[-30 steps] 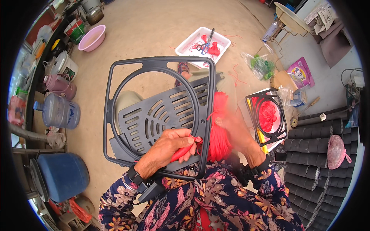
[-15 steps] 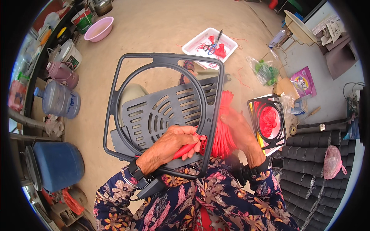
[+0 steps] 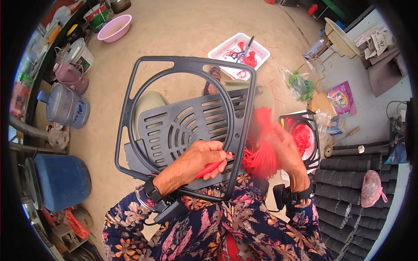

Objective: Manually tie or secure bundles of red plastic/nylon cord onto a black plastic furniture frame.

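A black plastic frame [image 3: 242,117] with a large round opening lies across my lap, tilted over a grey slotted plastic seat [image 3: 201,124]. My left hand [image 3: 201,158] is closed at the frame's near right edge around a smooth red rod-shaped thing [image 3: 210,168]; its exact kind is partly hidden by the fingers. Right of the frame, my right hand [image 3: 283,145] grips a bundle of red cord strands [image 3: 263,158], smeared by motion. The bundle's loose strands fan out beside the frame.
A white tray [image 3: 262,55] ahead holds scissors [image 3: 245,51] and red cord scraps. At right, another black frame [image 3: 317,139] surrounds a red cord bundle [image 3: 301,138]. Black rolls [image 3: 339,178] are stacked farther right. A blue barrel [image 3: 65,182] and water jug [image 3: 67,106] stand left.
My right hand and the red cord bundle have moved rightward, away from the black frame. My left hand keeps its hold at the frame's edge.
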Available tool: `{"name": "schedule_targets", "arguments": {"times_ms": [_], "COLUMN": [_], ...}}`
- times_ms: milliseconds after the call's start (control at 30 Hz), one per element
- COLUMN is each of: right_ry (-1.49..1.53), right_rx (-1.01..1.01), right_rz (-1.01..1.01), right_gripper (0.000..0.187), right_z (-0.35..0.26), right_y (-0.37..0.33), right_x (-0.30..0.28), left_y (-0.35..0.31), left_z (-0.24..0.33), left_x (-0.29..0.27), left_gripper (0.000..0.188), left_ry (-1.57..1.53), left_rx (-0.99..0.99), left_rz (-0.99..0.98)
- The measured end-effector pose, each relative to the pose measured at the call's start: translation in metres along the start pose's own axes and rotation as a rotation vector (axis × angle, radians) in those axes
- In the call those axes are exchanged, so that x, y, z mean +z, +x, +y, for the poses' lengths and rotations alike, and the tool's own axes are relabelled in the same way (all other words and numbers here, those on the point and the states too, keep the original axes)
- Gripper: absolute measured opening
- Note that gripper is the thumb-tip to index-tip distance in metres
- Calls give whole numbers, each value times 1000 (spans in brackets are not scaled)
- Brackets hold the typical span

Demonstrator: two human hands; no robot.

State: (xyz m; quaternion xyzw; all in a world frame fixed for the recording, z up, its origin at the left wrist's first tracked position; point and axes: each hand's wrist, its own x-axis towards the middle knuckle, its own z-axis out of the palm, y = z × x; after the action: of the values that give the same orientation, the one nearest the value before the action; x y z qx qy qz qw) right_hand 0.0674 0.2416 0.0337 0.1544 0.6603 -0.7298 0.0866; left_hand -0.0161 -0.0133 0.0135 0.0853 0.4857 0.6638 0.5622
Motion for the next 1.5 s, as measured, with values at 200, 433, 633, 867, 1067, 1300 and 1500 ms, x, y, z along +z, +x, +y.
{"name": "schedule_targets", "arguments": {"times_ms": [200,433,633,867,1067,1300,1500], "right_ry": [-203,-629,-564,45,211,229,-7], "right_rx": [73,8,-91,64,175,169,151], "right_rz": [-30,-246,-520,-544,-503,-506,-510], "right_gripper": [36,36,34,43,58,59,65], "right_z": [-9,4,-1,37,44,44,22], "right_y": [-36,-41,-20,-4,-18,-18,-19], "right_x": [-3,26,55,57,46,46,41], "left_y": [-14,-9,-4,5,5,5,-3], "left_z": [11,5,3,-4,-23,-17,0], "left_x": [5,-1,-2,-10,-1,2,9], "left_gripper": [20,20,19,22,19,18,16], "left_ry": [105,308,291,-40,-85,-40,31], "left_rx": [113,259,305,117,145,96,159], "left_rz": [15,64,33,62,6,51,81]}}
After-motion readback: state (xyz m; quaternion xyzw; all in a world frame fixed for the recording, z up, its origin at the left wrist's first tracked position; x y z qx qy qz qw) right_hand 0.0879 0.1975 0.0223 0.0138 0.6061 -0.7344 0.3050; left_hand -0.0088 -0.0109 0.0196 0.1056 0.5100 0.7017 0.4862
